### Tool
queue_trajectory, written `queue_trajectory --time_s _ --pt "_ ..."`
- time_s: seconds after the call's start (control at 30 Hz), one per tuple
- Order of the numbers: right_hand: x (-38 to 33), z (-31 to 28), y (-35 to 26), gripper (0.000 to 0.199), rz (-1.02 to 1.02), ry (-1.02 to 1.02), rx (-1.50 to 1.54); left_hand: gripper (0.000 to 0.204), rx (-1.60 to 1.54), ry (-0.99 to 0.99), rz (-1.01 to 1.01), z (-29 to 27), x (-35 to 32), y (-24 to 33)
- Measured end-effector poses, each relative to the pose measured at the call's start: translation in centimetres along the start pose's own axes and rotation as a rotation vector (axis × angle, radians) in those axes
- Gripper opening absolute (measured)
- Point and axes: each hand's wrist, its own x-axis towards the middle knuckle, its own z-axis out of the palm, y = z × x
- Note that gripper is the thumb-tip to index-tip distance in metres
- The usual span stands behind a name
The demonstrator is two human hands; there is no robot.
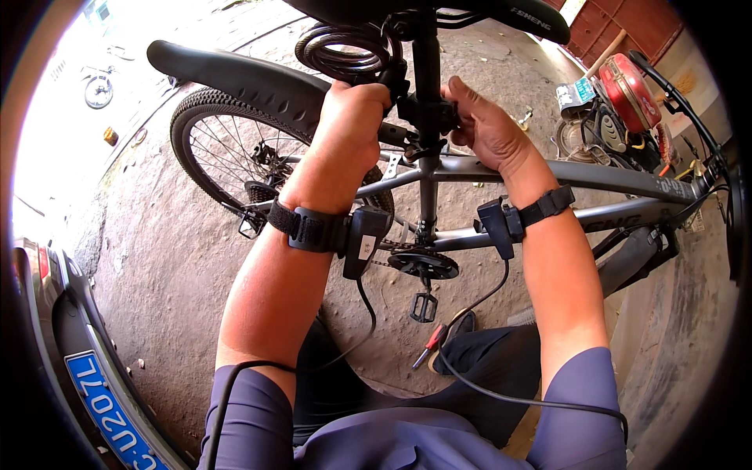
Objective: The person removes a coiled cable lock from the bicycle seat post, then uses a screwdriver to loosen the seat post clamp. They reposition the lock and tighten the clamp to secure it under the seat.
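A grey bicycle (509,169) stands crosswise before me, its black seat post (426,70) rising at the middle. Left of the post, my left hand (352,110) is closed by the front end of the black rear mudguard (243,78); its fingertips are hidden, so what it grips cannot be made out. Just above it hangs a coiled cable lock (341,48). My right hand (487,129) has its fingers curled against a black clamp (440,116) on the post, thumb pointing up. The black saddle (509,16) is cut off at the top.
A screwdriver with a red handle (435,338) lies by my shoe, below the pedal (423,307). At lower left is a car's rear bumper (70,305). A red case (629,92) on a parked two-wheeler stands at right. Cables run from my wrist straps (309,229).
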Motion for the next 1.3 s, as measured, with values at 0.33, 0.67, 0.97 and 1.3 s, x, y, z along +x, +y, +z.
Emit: queue_trajectory --time_s 0.33,0.67,0.97,1.3 --pt "0.2 1.6 0.6 0.056 -0.122 0.003 -0.048 0.015 -0.110 -0.040 -0.049 -0.7 0.5 -0.2" --pt "0.8 1.7 1.6 0.049 -0.140 0.013 0.014 0.023 -0.153 0.094 0.041 1.2 0.2 -0.1" --pt "0.7 1.9 1.3 0.041 -0.146 0.056 0.009 0.024 -0.111 0.133 0.019 1.2 0.2 -0.1" --pt "1.1 2.2 2.1 0.038 -0.130 0.084 -0.005 0.020 -0.084 0.173 -0.030 1.7 -0.2 0.4"
